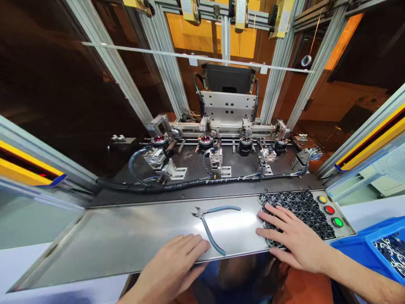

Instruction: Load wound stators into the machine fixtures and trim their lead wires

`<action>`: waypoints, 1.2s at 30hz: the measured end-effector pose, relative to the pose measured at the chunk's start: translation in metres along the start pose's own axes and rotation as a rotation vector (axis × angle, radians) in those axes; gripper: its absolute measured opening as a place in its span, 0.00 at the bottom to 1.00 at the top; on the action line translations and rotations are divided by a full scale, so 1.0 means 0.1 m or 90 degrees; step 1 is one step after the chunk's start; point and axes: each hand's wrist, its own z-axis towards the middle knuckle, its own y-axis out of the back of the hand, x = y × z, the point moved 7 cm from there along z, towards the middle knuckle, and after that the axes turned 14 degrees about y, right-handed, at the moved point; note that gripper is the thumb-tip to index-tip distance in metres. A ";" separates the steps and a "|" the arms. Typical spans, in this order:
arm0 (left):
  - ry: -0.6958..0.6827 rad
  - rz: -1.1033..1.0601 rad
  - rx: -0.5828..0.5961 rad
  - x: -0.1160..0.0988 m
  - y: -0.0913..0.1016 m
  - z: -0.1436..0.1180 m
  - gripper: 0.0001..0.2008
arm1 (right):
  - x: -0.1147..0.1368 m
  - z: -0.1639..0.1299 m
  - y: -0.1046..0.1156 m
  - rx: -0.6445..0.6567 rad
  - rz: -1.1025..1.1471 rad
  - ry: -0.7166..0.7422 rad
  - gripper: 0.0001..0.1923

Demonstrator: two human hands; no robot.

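right hand (292, 240) flat, grip released, on black rings (303, 211) at counter (126, 236) right end | left hand (172, 264) flat, released, near pliers (210, 223) | risk: sweeping could push rings off front edge or onto buttons (329, 210) | hidden: rings under palm; bin (373, 245) cut off

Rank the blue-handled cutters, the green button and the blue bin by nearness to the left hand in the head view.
From the left hand:
1. Blue-handled cutters, just beyond its fingers on the steel shelf.
2. Green button, far right of the shelf, past the right hand.
3. Blue bin, off the shelf at the right edge.
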 end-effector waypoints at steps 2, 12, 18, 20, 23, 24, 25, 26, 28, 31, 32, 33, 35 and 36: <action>-0.003 0.004 -0.001 0.00 0.01 0.01 0.28 | 0.00 0.00 0.00 0.001 -0.004 -0.001 0.29; -0.003 -0.001 0.003 0.03 -0.02 -0.02 0.26 | 0.02 0.01 -0.01 -0.003 0.000 -0.005 0.30; -0.004 0.001 0.000 0.04 -0.04 -0.04 0.23 | 0.01 0.01 -0.02 -0.001 -0.002 -0.006 0.30; -0.004 0.004 0.000 0.05 -0.05 -0.05 0.23 | 0.00 0.00 -0.03 -0.004 -0.002 -0.007 0.30; -0.006 0.007 -0.003 0.05 -0.05 -0.04 0.24 | 0.00 0.01 -0.02 -0.007 -0.001 -0.007 0.30; -0.006 0.007 -0.002 0.04 -0.04 -0.04 0.25 | 0.01 0.01 -0.02 -0.007 -0.001 -0.007 0.30; -0.006 0.006 -0.002 0.04 -0.04 -0.03 0.25 | 0.01 0.01 -0.02 -0.007 -0.002 -0.007 0.30; -0.006 0.006 -0.002 0.03 -0.03 -0.02 0.25 | 0.01 0.01 -0.02 -0.006 -0.002 -0.007 0.30; -0.009 0.004 -0.003 0.01 -0.01 0.00 0.25 | 0.01 0.01 -0.02 -0.005 -0.002 -0.006 0.29; -0.013 0.000 -0.011 0.00 0.00 0.00 0.25 | 0.01 0.01 -0.01 -0.010 -0.003 -0.005 0.29; -0.013 0.000 -0.012 0.00 0.00 -0.01 0.25 | 0.01 0.01 -0.01 -0.012 -0.004 -0.005 0.29; -0.012 0.001 -0.011 0.00 0.00 -0.01 0.25 | 0.01 0.01 -0.01 -0.014 -0.005 -0.004 0.29; -0.010 0.002 -0.010 0.00 -0.01 -0.02 0.26 | 0.01 0.01 0.00 -0.013 -0.010 -0.002 0.30; -0.009 0.001 -0.008 0.01 -0.01 -0.03 0.25 | 0.01 0.01 0.00 -0.011 -0.012 0.000 0.30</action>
